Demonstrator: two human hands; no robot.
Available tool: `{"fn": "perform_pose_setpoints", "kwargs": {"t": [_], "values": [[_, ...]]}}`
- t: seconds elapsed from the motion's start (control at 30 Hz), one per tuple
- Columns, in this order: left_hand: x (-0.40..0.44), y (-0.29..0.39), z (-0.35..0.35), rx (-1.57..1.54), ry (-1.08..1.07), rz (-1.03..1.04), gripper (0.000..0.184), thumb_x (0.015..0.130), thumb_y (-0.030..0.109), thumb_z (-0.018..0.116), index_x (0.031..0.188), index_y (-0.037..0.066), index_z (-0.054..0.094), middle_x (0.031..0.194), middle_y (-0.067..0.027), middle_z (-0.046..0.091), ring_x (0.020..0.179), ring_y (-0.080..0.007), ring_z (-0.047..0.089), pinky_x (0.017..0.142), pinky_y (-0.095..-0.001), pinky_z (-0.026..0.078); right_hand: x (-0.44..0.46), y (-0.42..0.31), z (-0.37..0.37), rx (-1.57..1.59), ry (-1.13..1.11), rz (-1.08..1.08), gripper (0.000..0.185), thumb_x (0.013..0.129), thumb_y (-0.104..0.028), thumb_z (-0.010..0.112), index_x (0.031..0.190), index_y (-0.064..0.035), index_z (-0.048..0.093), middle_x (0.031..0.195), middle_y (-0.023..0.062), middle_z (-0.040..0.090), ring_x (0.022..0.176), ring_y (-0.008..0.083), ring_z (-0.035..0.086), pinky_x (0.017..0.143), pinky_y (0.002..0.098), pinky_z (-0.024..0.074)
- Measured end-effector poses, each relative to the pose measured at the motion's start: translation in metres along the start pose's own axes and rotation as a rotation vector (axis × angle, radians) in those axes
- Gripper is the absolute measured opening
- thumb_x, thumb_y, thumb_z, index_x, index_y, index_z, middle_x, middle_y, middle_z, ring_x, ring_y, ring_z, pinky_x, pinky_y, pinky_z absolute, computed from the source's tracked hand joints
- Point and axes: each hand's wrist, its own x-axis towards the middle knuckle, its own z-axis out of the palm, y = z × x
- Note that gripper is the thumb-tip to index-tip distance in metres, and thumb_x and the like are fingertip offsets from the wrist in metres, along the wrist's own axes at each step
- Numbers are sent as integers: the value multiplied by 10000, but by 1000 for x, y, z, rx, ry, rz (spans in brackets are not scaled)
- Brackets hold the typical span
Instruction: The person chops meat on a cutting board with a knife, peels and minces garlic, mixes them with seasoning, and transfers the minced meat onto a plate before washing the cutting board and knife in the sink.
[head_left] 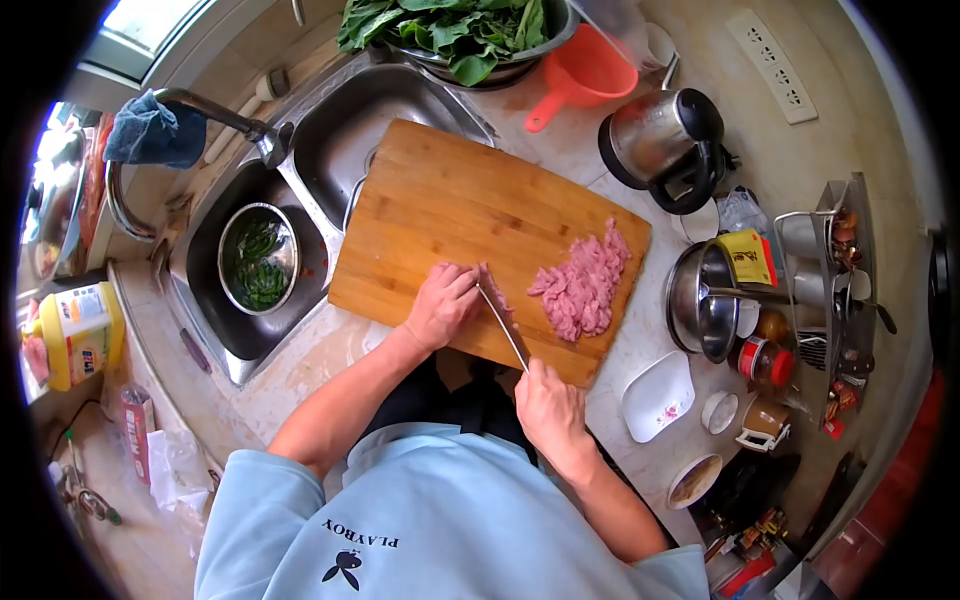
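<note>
A wooden cutting board (455,205) lies on the counter, one corner over the sink. On its right part is a pile of sliced pink meat (583,284). My right hand (552,408) is closed round the handle of a knife (503,325), whose blade points up and left. Close to the blade, my left hand (443,305) rests on the board with its fingers curled together on a small piece of meat (489,281). The hand partly hides that piece.
A double sink (330,150) at the left holds a metal bowl (288,262) of cut greens. Leafy vegetables (450,30) and a red scoop (585,75) stand behind the board. A kettle (650,140), metal bowls (685,300) and a white dish (658,398) are at the right.
</note>
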Motion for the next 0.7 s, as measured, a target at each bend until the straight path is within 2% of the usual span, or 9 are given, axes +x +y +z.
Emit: {"fn": "perform_pose_setpoints", "kwargs": {"t": [0.13, 0.17, 0.27, 0.3, 0.33, 0.4, 0.43, 0.53, 0.7], "values": [[-1, 4, 1, 3, -76, -39, 240, 677, 48, 763, 903, 27, 685, 1038, -124, 677, 905, -295, 634, 780, -396, 501, 28, -6, 16, -52, 8, -5, 171, 993, -200, 508, 932, -40, 523, 817, 200, 661, 691, 423, 685, 603, 541, 552], [-1, 6, -1, 7, -70, -30, 240, 697, 50, 761, 925, 31, 690, 1040, -121, 679, 904, -292, 636, 783, -391, 499, 41, -9, 20, -37, 25, 2, 177, 995, -197, 499, 934, -36, 539, 812, 206, 669, 710, 431, 684, 630, 549, 548], [3, 10, -5, -12, -27, 2, 240, 741, 49, 751, 976, 40, 700, 1046, -111, 680, 911, -289, 637, 797, -384, 495, 51, 7, 9, 100, 71, -24, 193, 999, -188, 481, 939, -22, 561, 817, 234, 677, 732, 454, 678, 660, 558, 541], [2, 9, -2, -38, 5, 2, 242, 747, 44, 745, 985, 40, 699, 1047, -109, 677, 919, -291, 635, 805, -386, 494, 50, 21, 12, 183, 156, 18, 217, 999, -189, 472, 948, -6, 577, 825, 260, 679, 747, 471, 670, 675, 563, 531], [2, 6, -3, -56, 37, 2, 243, 753, 40, 739, 993, 41, 699, 1048, -107, 675, 928, -293, 633, 813, -389, 493, 49, 27, 8, 168, 168, 118, 227, 997, -194, 470, 957, 4, 573, 839, 275, 675, 752, 485, 662, 689, 575, 526], [-2, 3, -2, -58, 99, 14, 247, 738, 57, 729, 983, 52, 696, 1077, -89, 673, 933, -263, 623, 827, -383, 484, 40, 31, -1, 73, 182, 92, 216, 994, -199, 477, 957, -10, 575, 847, 257, 678, 752, 477, 668, 683, 574, 528], [-2, 3, -2, -64, 131, 18, 249, 731, 66, 724, 978, 58, 694, 1092, -80, 672, 936, -248, 618, 835, -380, 480, 34, 25, -5, 54, 145, 48, 204, 993, -196, 480, 959, -18, 575, 854, 246, 679, 749, 469, 673, 679, 571, 533], [-5, 2, -6, -57, -38, -14, 263, 732, 47, 710, 995, 55, 694, 1077, -82, 666, 947, -260, 616, 850, -388, 479, 12, 1, -6, -37, 0, -4, 180, 992, -213, 505, 967, -40, 550, 872, 219, 678, 743, 452, 685, 672, 574, 551], [-1, 0, -4, -83, -85, -14, 305, 740, 51, 706, 1045, 58, 701, 1093, -82, 664, 988, -260, 611, 873, -382, 470, 26, -7, 8, -32, -19, 10, 174, 989, -209, 510, 967, -40, 547, 861, 210, 684, 721, 458, 683, 645, 560, 554]]}}
